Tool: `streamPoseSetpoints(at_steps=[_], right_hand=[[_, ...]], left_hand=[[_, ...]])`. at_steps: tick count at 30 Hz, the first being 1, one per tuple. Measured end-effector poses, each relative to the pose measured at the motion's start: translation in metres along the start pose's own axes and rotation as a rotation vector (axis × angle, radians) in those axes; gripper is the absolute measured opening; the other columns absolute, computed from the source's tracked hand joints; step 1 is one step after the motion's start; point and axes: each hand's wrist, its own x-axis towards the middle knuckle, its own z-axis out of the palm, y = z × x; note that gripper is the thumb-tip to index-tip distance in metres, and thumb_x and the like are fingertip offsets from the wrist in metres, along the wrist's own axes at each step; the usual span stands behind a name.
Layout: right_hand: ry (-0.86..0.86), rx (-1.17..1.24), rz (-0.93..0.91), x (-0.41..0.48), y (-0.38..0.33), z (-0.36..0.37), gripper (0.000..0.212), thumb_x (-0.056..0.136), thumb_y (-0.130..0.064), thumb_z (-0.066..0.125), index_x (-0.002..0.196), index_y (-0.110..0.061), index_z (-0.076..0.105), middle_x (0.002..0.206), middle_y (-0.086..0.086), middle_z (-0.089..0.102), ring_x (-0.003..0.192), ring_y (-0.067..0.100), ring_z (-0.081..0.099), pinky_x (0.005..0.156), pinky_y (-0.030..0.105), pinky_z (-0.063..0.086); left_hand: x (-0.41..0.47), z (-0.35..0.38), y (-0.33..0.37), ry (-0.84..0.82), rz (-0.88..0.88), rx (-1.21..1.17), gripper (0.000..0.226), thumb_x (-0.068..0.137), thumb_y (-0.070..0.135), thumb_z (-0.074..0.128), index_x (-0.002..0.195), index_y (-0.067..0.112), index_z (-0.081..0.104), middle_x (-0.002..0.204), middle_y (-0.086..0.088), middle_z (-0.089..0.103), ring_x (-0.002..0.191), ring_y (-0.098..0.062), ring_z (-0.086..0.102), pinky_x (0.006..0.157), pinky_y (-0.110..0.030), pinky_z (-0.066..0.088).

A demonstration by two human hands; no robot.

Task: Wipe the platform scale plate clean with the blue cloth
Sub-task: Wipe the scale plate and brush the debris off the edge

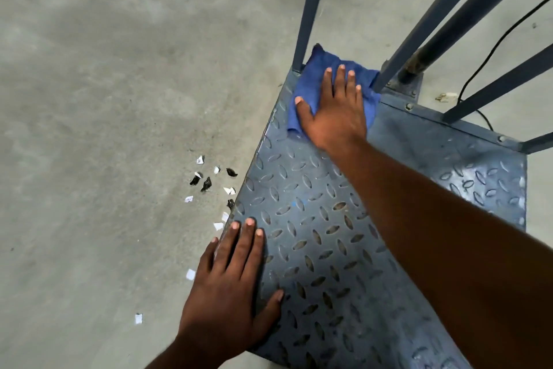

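The blue cloth (311, 81) lies partly hidden under the straight, spread fingers of the right hand (333, 111), on the far corner of the scale plate (314, 219). The left hand (230, 288) rests with flat fingers on the plate's near edge, cut off below.

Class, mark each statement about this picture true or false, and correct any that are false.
1. The right hand presses flat on the crumpled blue cloth. True.
2. The blue cloth lies at the near edge of the blue-grey diamond-tread metal scale plate. False: it lies at the far corner, beside the dark blue metal posts.
3. The left hand grips a spray bottle. False: it rests flat, holding nothing, on the plate's left edge.
4. Torn white and black scraps lie on the grey concrete floor left of the plate. True.
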Motion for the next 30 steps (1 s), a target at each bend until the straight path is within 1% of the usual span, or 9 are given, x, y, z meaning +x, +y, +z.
streamPoseSetpoints(at_steps=[3,6,8,11,14,18,22,27,30], right_hand=[[-0.031,-0.024,-0.09,0.042,0.013,-0.009,0.086,0.096,-0.071,0.027,0.148,-0.004,0.044,0.145,0.022,0.053,0.138,0.04,0.046,0.118,0.05,0.031],[-0.078,0.019,-0.028,0.058,0.01,-0.016,0.071,0.098,-0.069,0.033,0.128,-0.009,0.056,0.127,0.019,0.063,0.12,0.042,0.056,0.105,0.051,0.038],[-0.012,0.008,-0.001,0.045,0.002,-0.012,0.066,0.101,-0.064,0.033,0.129,-0.01,0.057,0.128,0.018,0.063,0.12,0.041,0.055,0.108,0.051,0.037],[0.134,0.063,-0.024,0.008,-0.002,-0.002,0.072,0.101,-0.06,0.032,0.151,-0.009,0.043,0.15,0.017,0.051,0.141,0.038,0.043,0.122,0.051,0.028],[0.131,0.072,-0.088,-0.013,0.002,0.004,0.077,0.101,-0.063,0.032,0.159,-0.013,0.033,0.162,0.014,0.037,0.151,0.036,0.031,0.125,0.051,0.023],[0.082,-0.012,-0.025,0.023,0.003,-0.001,0.084,0.095,-0.075,0.028,0.153,-0.015,0.039,0.15,0.014,0.05,0.141,0.037,0.043,0.121,0.052,0.027],[0.007,-0.001,-0.001,0.048,0.004,-0.006,0.072,0.099,-0.068,0.026,0.138,-0.014,0.053,0.135,0.015,0.061,0.127,0.038,0.052,0.112,0.052,0.034],[0.061,0.038,-0.064,0.005,0.008,0.003,0.078,0.102,-0.062,0.023,0.162,-0.012,0.023,0.167,0.013,0.028,0.155,0.033,0.022,0.128,0.049,0.013],[0.075,0.026,-0.088,-0.025,0.013,0.003,0.077,0.102,-0.062,0.021,0.163,-0.014,0.024,0.17,0.011,0.023,0.157,0.031,0.019,0.128,0.049,0.016]], left_hand=[[0.0,0.001,0.0,-0.008,0.001,0.004,0.098,0.092,0.074,0.052,0.165,0.01,0.038,0.176,-0.011,0.026,0.164,-0.034,0.023,0.124,-0.053,0.028],[0.0,0.0,-0.001,0.003,0.011,0.01,0.098,0.091,0.074,0.053,0.163,0.009,0.04,0.175,-0.012,0.028,0.163,-0.035,0.025,0.124,-0.053,0.028],[0.001,0.0,-0.001,0.008,0.008,0.016,0.099,0.089,0.073,0.056,0.162,0.008,0.043,0.174,-0.012,0.03,0.162,-0.035,0.028,0.123,-0.053,0.029],[0.003,-0.002,0.0,0.014,0.002,0.004,0.1,0.086,0.074,0.059,0.161,0.009,0.045,0.174,-0.012,0.032,0.161,-0.034,0.03,0.121,-0.054,0.032],[0.002,0.0,0.001,-0.002,-0.01,0.008,0.1,0.085,0.075,0.059,0.16,0.01,0.048,0.173,-0.011,0.034,0.16,-0.033,0.033,0.118,-0.054,0.034],[0.004,0.004,-0.001,0.033,-0.006,0.017,0.1,0.084,0.078,0.057,0.157,0.011,0.053,0.171,-0.01,0.037,0.157,-0.031,0.034,0.116,-0.052,0.034],[0.003,0.003,-0.002,0.043,-0.002,0.026,0.099,0.088,0.075,0.055,0.162,0.011,0.044,0.174,-0.01,0.031,0.161,-0.032,0.028,0.121,-0.053,0.03],[0.002,-0.003,-0.002,-0.001,-0.002,0.024,0.097,0.096,0.073,0.046,0.169,0.013,0.026,0.179,-0.008,0.014,0.166,-0.031,0.014,0.129,-0.053,0.021],[0.002,-0.006,0.0,-0.013,-0.016,0.023,0.098,0.095,0.073,0.046,0.17,0.014,0.024,0.179,-0.008,0.013,0.166,-0.03,0.012,0.13,-0.054,0.02]])
